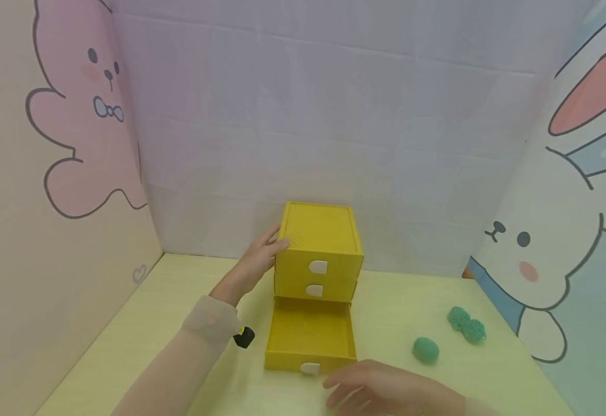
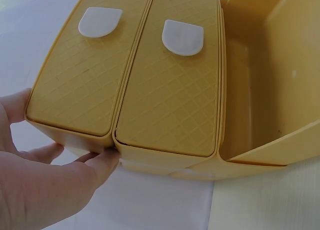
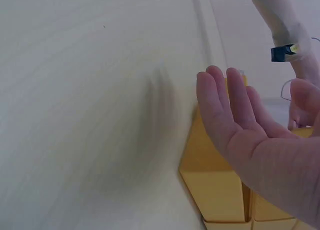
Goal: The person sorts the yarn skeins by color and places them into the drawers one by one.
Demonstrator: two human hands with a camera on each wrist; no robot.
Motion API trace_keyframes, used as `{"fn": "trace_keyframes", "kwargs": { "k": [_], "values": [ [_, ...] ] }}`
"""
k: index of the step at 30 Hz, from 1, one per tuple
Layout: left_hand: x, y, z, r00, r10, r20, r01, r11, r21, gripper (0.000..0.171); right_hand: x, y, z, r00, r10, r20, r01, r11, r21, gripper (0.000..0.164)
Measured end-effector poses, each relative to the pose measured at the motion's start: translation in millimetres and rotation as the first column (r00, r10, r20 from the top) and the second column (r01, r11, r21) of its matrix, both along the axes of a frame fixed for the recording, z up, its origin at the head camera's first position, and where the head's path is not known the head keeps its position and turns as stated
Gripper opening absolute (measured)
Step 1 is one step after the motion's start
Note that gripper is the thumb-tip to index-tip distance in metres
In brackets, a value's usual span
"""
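A small yellow drawer cabinet (image 1: 318, 228) stands against the back cloth, its bottom drawer (image 1: 310, 329) pulled out and bare inside. Two upper drawers with white tab handles (image 2: 182, 37) are closed. My left hand (image 1: 256, 260) rests against the cabinet's left side near the top; the thumb lies at the upper edge and the fingers touch the side wall. In front of the pulled-out drawer's right corner, my right hand (image 1: 376, 390) hovers over the table with loosely extended fingers and nothing in it, as the right wrist view also shows.
On the table's right lie a smooth green oval object (image 1: 426, 350) and a green two-lobed bundle (image 1: 466, 325). Cartoon-printed cloth walls enclose the pale table (image 1: 391, 306) on the left, back and right. A small black device (image 1: 244, 337) is on my left wrist.
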State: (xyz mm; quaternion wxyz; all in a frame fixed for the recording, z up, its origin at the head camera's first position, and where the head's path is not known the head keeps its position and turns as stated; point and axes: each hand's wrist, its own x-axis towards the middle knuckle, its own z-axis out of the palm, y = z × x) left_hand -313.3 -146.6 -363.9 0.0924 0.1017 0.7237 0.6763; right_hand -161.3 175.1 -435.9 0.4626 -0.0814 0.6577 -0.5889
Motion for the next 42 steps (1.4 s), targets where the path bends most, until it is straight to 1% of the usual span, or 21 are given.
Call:
{"fn": "trace_keyframes", "kwargs": {
  "k": [2, 4, 5, 6, 9, 10, 12, 14, 15, 17, 18, 20, 21, 22, 25, 27, 30, 32, 35, 39, 42],
  "values": [
    [-0.5, -1, -0.3, 1.000, 0.001, -0.001, -0.001, 1.000, -0.002, 0.077, -7.3, 10, 8.4, 0.995, 0.051, -0.090, -0.053, 0.998, -0.020, 0.049],
    [-1.1, -1, -0.9, 1.000, 0.003, -0.001, -0.003, 1.000, 0.000, 0.077, -16.2, 20, 16.1, 0.974, 0.094, -0.207, -0.099, 0.995, -0.015, 0.046],
    [-1.3, -2, -1.2, 1.000, 0.004, -0.001, -0.004, 1.000, 0.000, 0.077, -18.9, 26, 20.2, 0.963, 0.098, -0.252, -0.101, 0.995, 0.001, 0.044],
    [-1.5, -2, -1.5, 1.000, 0.005, -0.001, -0.005, 1.000, 0.000, 0.077, -21.6, 31, 24.1, 0.949, 0.100, -0.300, -0.098, 0.995, 0.024, 0.043],
    [-1.8, -3, -2.2, 1.000, 0.003, -0.002, -0.003, 1.000, 0.003, 0.077, -28.8, 48, 34.5, 0.891, 0.106, -0.442, -0.056, 0.990, 0.126, 0.039],
    [-1.9, -3, -2.3, 1.000, 0.002, -0.002, -0.002, 1.000, 0.003, 0.077, -30.9, 53, 37.2, 0.864, 0.112, -0.491, -0.040, 0.987, 0.154, 0.037],
    [-2.0, -3, -2.5, 1.000, 0.001, -0.003, -0.001, 1.000, 0.003, 0.076, -35.2, 62, 41.2, 0.785, 0.144, -0.602, -0.009, 0.975, 0.222, 0.035],
    [-2.2, -3, -2.5, 1.000, 0.001, -0.002, -0.001, 1.000, 0.007, 0.076, -39.7, 71, 42.7, 0.684, 0.192, -0.704, 0.034, 0.955, 0.294, 0.032],
    [-2.3, -3, -2.5, 1.000, 0.001, -0.002, -0.001, 1.000, 0.008, 0.076, -41.7, 75, 42.7, 0.619, 0.217, -0.755, 0.062, 0.944, 0.323, 0.031],
    [-2.4, -3, -2.6, 1.000, 0.001, -0.001, -0.001, 1.000, 0.010, 0.076, -46.0, 83, 40.7, 0.477, 0.278, -0.834, 0.137, 0.913, 0.384, 0.029],
    [-2.5, -2, -2.7, 1.000, -0.001, 0.000, 0.001, 1.000, 0.012, 0.076, -47.6, 86, 39.4, 0.425, 0.301, -0.854, 0.179, 0.896, 0.406, 0.030],
    [-2.4, -2, -2.7, 1.000, 0.000, 0.000, 0.000, 1.000, 0.012, 0.075, -50.4, 93, 36.0, 0.339, 0.343, -0.876, 0.259, 0.861, 0.437, 0.033],
    [-2.3, -2, -2.8, 1.000, 0.000, 0.000, 0.000, 1.000, 0.011, 0.075, -51.9, 96, 34.1, 0.314, 0.359, -0.879, 0.298, 0.842, 0.451, 0.036],
    [-2.2, -2, -2.7, 1.000, 0.001, -0.001, -0.001, 1.000, 0.011, 0.075, -53.0, 98, 32.1, 0.299, 0.376, -0.877, 0.332, 0.820, 0.465, 0.039],
    [-1.4, -1, -2.0, 1.000, 0.002, -0.003, -0.002, 1.000, 0.010, 0.076, -54.6, 106, 25.9, 0.288, 0.404, -0.868, 0.415, 0.764, 0.493, 0.047],
    [-0.9, 0, -1.3, 1.000, 0.003, -0.004, -0.003, 1.000, 0.011, 0.076, -55.8, 112, 20.5, 0.292, 0.418, -0.860, 0.463, 0.725, 0.510, 0.051],
    [0.5, 1, -0.5, 1.000, 0.001, -0.009, -0.001, 1.000, 0.007, 0.075, -58.0, 122, 11.1, 0.301, 0.431, -0.850, 0.494, 0.692, 0.526, 0.056],
    [1.0, 1, -0.2, 1.000, 0.000, -0.010, 0.000, 1.000, 0.004, 0.075, -59.9, 128, 5.4, 0.322, 0.434, -0.842, 0.496, 0.680, 0.540, 0.059],
    [0.9, 1, 0.2, 1.000, -0.003, -0.009, 0.003, 1.000, 0.005, 0.075, -62.1, 135, -2.1, 0.368, 0.420, -0.829, 0.482, 0.676, 0.557, 0.061],
    [0.5, 1, 0.4, 1.000, -0.004, -0.007, 0.004, 1.000, 0.005, 0.075, -63.8, 141, -10.0, 0.412, 0.405, -0.816, 0.472, 0.671, 0.571, 0.058],
    [0.6, 1, 0.5, 1.000, -0.005, -0.009, 0.005, 1.000, 0.003, 0.076, -64.3, 143, -15.2, 0.408, 0.413, -0.814, 0.474, 0.667, 0.575, 0.052]
  ]
}}
